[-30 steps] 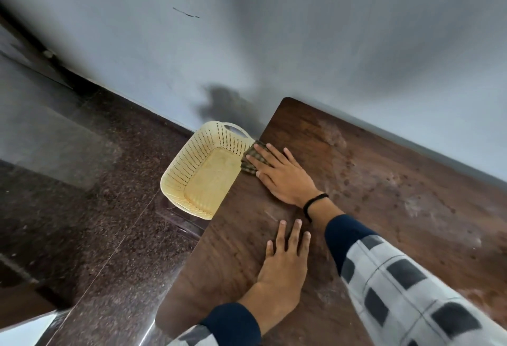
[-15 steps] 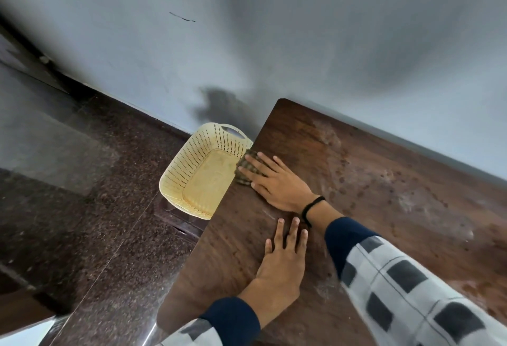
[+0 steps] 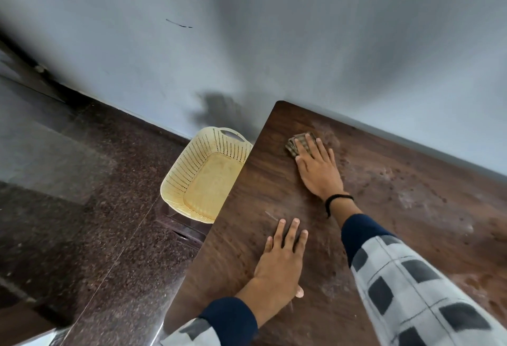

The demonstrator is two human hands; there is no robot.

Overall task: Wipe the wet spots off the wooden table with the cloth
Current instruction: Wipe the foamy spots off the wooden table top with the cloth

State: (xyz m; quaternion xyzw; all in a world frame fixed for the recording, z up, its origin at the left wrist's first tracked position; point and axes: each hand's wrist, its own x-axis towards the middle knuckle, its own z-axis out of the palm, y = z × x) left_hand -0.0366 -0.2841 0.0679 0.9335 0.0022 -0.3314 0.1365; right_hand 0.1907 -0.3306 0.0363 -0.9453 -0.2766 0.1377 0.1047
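A dark wooden table (image 3: 263,192) fills the right half of the head view, its far edge against a grey wall. My right hand (image 3: 318,170) presses flat on a small brown checked cloth (image 3: 297,143) near the table's far left corner; only the cloth's far end shows beyond my fingers. My left hand (image 3: 282,263) lies flat on the wood nearer to me, fingers together, holding nothing. Pale smears and dark droplet spots (image 3: 406,194) spread over the table to the right of my right hand.
A cream perforated plastic basket (image 3: 189,178) stands on the dark speckled floor (image 3: 82,222) just beyond the table's left edge. The grey wall (image 3: 301,43) runs behind the table and basket.
My right hand has slid the cloth from the table's left edge, by the basket, away from me and to the right toward the far corner. The left hand has stayed in place.
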